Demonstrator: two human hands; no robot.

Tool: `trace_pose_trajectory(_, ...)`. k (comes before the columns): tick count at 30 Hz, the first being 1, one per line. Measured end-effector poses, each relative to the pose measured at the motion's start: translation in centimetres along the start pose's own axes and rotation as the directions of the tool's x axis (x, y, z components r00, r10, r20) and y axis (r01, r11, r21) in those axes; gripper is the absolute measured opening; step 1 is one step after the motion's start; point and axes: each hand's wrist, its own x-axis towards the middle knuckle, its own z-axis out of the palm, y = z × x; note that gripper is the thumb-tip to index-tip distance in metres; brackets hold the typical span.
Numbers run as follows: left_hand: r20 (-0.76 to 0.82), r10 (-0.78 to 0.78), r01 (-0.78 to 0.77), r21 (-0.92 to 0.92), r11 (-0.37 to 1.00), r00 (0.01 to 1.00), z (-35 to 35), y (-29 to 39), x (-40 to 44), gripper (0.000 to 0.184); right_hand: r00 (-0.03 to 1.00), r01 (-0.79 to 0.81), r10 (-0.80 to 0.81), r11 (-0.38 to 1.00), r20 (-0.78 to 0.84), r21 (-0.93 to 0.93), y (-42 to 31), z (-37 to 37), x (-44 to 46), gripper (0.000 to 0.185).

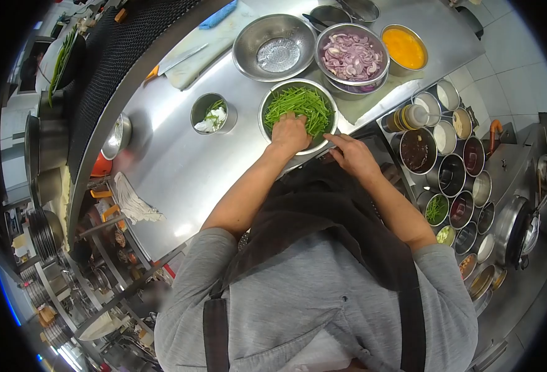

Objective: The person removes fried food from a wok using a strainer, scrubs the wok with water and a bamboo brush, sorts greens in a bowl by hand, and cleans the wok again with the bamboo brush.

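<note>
A metal bowl in front of me holds a heap of thin green stalks, cut into lengths; they look like chives. My left hand reaches into the bowl, its fingers curled down into the stalks and the fingertips partly hidden among them. At the bowl's right rim is my right hand, its fingers closed at the edge. Left of the bowl stands a small metal pot with some green pieces and a white substance inside.
Behind are a wide metal bowl, a bowl of sliced red onions and a container of yellow liquid. A knife lies by the cutting board. Several seasoning containers crowd the right; a dark mesh-topped shelf overhangs the left.
</note>
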Motion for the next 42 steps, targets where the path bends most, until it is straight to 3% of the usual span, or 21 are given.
trace_pose_trajectory(5, -0.02, 0.04, -0.042, -0.074, 0.996, 0.999, -1.2, -0.1, -0.7, 0.045, 0.999, -0.043, 0.043, 0.999, 0.03, -0.004, 0.1, 0.0, -0.2, 0.043)
trace_pose_trajectory(7, -0.146, 0.103, -0.129, -0.185, 0.974, 0.984, -1.4, -0.4, -0.7, 0.038, 0.999, -0.03, 0.03, 1.0, 0.019, -0.005, 0.1, 0.1, -0.2, 0.043)
trace_pose_trajectory(13, -0.245, 0.09, -0.178, -0.365, 0.914, 0.965, -0.9, 0.7, 1.2, 0.026, 0.999, -0.03, 0.031, 0.999, 0.025, -0.025, 0.0, 0.1, -0.2, 0.043)
trace_pose_trajectory(16, -0.251, 0.072, -0.132, -0.231, 0.964, 0.965, -0.1, 1.5, 1.5, 0.024, 0.999, -0.038, 0.039, 0.999, 0.036, -0.03, -0.1, 0.0, -0.2, 0.044)
trace_pose_trajectory(20, -0.198, 0.028, -0.073, -0.224, 0.972, 0.98, 0.4, 1.3, 1.9, 0.023, 0.999, -0.031, 0.032, 0.999, 0.027, -0.017, -0.1, -0.1, -0.1, 0.043)
trace_pose_trajectory(26, -0.189, -0.027, -0.051, -0.395, 0.917, 0.982, 0.5, -0.6, 1.6, 0.017, 0.998, -0.048, 0.048, 0.999, 0.035, -0.009, -0.2, -0.2, -0.1, 0.042)
trace_pose_trajectory(28, -0.172, -0.079, -0.037, -0.585, 0.81, 0.982, 0.2, -1.1, 1.0, 0.016, 1.0, -0.026, 0.025, 0.999, 0.004, 0.032, -0.4, -0.4, -0.1, 0.04)
trace_pose_trajectory(29, -0.172, -0.079, -0.037, -0.584, 0.811, 0.982, 0.0, -1.5, 0.8, 0.016, 1.0, -0.024, 0.024, 0.999, 0.003, 0.033, -0.4, -0.5, 0.0, 0.04)
trace_pose_trajectory(31, 0.105, -0.138, 0.16, -0.853, 0.496, 0.985, -0.7, -1.9, 0.3, 0.016, 0.999, -0.017, 0.019, 0.998, -0.042, 0.062, -0.4, -0.8, 0.3, 0.035)
trace_pose_trajectory(32, 0.103, -0.14, 0.16, -0.853, 0.496, 0.985, -0.9, -2.1, 0.0, 0.016, 0.999, -0.015, 0.017, 0.998, -0.041, 0.062, -0.4, -0.9, 0.6, 0.035)
trace_pose_trajectory(34, 0.208, -0.13, 0.235, -0.937, 0.259, 0.97, -2.9, -1.5, -1.1, 0.013, 0.994, -0.061, 0.075, 0.983, -0.076, 0.171, -0.7, -1.4, 1.2, 0.03)
trace_pose_trajectory(37, 0.259, -0.07, 0.266, -0.953, 0.144, 0.963, -4.8, -1.3, -2.3, 0.014, 0.986, -0.064, 0.099, 0.966, -0.132, 0.249, -2.3, -2.5, 2.7, 0.029)
trace_pose_trajectory(42, 0.287, -0.012, 0.287, -0.955, 0.076, 0.958, -6.1, -0.8, -3.3, 0.014, 0.985, -0.058, 0.115, 0.927, -0.133, 0.369, -3.2, -2.1, 4.6, 0.031)
